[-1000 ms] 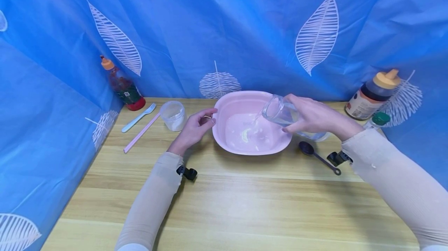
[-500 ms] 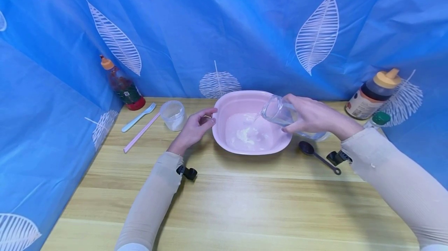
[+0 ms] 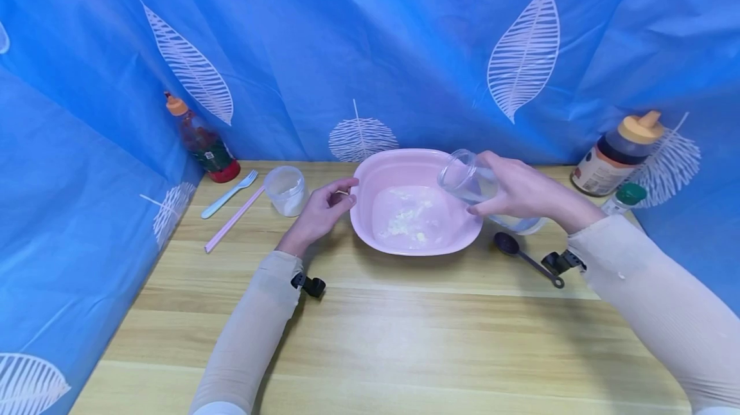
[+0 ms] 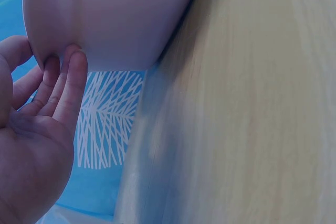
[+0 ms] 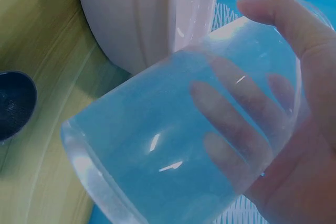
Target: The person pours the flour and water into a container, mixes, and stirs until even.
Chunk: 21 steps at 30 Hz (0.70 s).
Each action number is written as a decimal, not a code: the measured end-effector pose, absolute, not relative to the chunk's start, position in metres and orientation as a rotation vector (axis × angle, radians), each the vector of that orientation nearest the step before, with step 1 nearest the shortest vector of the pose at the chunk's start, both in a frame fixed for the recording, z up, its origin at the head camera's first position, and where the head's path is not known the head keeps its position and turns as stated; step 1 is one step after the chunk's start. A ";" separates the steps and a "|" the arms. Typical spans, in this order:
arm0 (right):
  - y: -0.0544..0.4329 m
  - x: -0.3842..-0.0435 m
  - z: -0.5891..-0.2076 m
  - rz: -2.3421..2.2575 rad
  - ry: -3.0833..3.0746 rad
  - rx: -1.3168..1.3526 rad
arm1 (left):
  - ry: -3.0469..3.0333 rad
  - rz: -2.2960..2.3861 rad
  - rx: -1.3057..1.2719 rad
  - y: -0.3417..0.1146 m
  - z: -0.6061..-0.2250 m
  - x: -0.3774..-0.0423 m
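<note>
A pink basin (image 3: 401,167) stands on the table near the back, with white powdery patches (image 3: 407,222) over its floor. At its left rim my left hand (image 3: 320,214) pinches the edge; the left wrist view shows fingers (image 4: 73,87) under the rim and the thumb on its other side. My right hand (image 3: 523,190) grips a clear glass jar (image 3: 478,185), tilted with its mouth over the basin's right side. Water shows inside the jar, and in the right wrist view the fingers show through its wall. No stream runs from its mouth.
Left of the basin are a clear cup (image 3: 287,193) with white contents, a pink straw-like stick (image 3: 234,219), a pale blue fork (image 3: 229,194) and a red sauce bottle (image 3: 208,145). To the right lie a dark measuring spoon (image 3: 523,257), a yellow-capped bottle (image 3: 613,155) and a green-capped bottle (image 3: 627,196).
A stream of water ran from the jar into the basin earlier; now none shows. The jar has tipped back slightly rightward. White patches have spread across the basin's floor. The left hand stays put.
</note>
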State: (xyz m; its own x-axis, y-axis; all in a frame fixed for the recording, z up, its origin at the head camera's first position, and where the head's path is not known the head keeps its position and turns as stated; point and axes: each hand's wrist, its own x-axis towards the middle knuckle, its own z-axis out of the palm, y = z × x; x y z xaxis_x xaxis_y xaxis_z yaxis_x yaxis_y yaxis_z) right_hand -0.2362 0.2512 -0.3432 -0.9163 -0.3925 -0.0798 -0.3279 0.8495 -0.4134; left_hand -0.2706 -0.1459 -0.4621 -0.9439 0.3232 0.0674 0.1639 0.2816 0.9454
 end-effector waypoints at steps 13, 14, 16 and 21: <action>0.267 -0.231 -0.350 -0.901 2.878 -0.402 | 2.417 1.737 0.462 -0.146 -0.460 -0.270; 0.268 -0.230 -0.351 -0.928 2.885 -0.384 | 2.419 1.737 0.462 -0.146 -0.460 -0.270; 0.271 -0.229 -0.353 -0.984 2.897 -0.353 | 2.420 1.737 0.463 -0.146 -0.460 -0.270; 0.280 -0.224 -0.359 -1.147 2.874 -0.267 | 2.418 1.731 0.461 -0.146 -0.459 -0.270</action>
State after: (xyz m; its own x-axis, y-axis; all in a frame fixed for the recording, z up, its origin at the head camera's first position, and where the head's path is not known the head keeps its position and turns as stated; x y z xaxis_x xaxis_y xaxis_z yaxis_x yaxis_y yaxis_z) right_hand -0.2238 0.2800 -0.3592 -0.9846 -0.1724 0.0305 -0.1460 0.7125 -0.6863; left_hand -0.2698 -0.1456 -0.4592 -0.9446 0.3207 0.0693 0.1690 0.2945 0.9406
